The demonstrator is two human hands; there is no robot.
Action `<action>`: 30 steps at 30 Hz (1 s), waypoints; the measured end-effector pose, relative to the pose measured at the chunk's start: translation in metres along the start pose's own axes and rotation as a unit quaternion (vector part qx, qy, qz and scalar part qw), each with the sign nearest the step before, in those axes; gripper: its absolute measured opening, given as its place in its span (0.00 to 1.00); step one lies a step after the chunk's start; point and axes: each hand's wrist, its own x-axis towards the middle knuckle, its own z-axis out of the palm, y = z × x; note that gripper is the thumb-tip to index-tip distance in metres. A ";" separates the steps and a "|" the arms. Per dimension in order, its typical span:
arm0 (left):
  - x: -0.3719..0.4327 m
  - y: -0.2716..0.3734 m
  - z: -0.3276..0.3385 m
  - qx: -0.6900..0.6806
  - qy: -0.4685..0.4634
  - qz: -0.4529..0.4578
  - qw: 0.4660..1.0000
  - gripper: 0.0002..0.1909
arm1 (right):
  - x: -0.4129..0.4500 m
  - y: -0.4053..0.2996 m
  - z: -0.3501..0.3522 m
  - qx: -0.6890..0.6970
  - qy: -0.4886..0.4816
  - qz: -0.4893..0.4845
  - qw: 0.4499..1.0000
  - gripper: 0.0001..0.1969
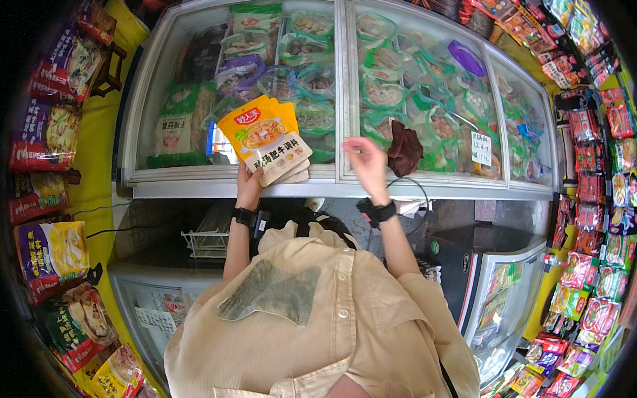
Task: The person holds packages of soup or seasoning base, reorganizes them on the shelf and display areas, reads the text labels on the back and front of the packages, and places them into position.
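Observation:
My left hand (249,185) grips the lower edge of several yellow-and-white seasoning pouches (261,139), fanned slightly in a stack. The front pouch bears printed writing and a picture of a soup bowl. Apart from the pouches, my right hand (366,161) is raised over the front frame of a glass-topped chest freezer (308,191). It looks blurred, with the fingers partly bent and nothing visible in it. Just right of that hand, a crumpled dark brown cloth (404,149) lies on the glass. Wrist straps are on both my arms.
Under the sliding glass are bagged foods (383,90). A handwritten note (481,148) is on the right pane. Packaged foods hang on the left wall (51,250) and right wall (579,268). Lower freezers stand at left (152,282) and right (510,295). A black cable (426,200) loops near my right wrist.

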 end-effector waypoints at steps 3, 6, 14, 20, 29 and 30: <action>-0.010 0.003 0.006 0.003 -0.016 0.003 1.000 0.24 | -0.011 0.001 -0.058 0.034 0.149 -0.040 0.987 0.09; -0.017 0.004 0.006 0.016 -0.049 0.001 0.999 0.25 | -0.021 0.016 -0.092 -0.034 0.250 -0.012 0.968 0.21; -0.045 -0.010 0.002 0.031 -0.152 -0.104 0.982 0.23 | -0.031 0.071 -0.092 -0.357 0.225 0.054 0.905 0.52; -0.059 0.002 0.011 0.051 -0.146 -0.163 0.974 0.23 | -0.012 0.095 -0.097 -0.415 0.316 0.058 0.852 0.49; -0.060 0.008 0.017 0.031 -0.226 -0.109 0.967 0.33 | -0.018 0.136 -0.140 -0.105 0.290 -0.030 0.951 0.26; -0.059 0.010 0.014 0.026 -0.215 -0.114 0.970 0.33 | -0.022 0.127 -0.132 -0.043 0.280 -0.031 0.958 0.25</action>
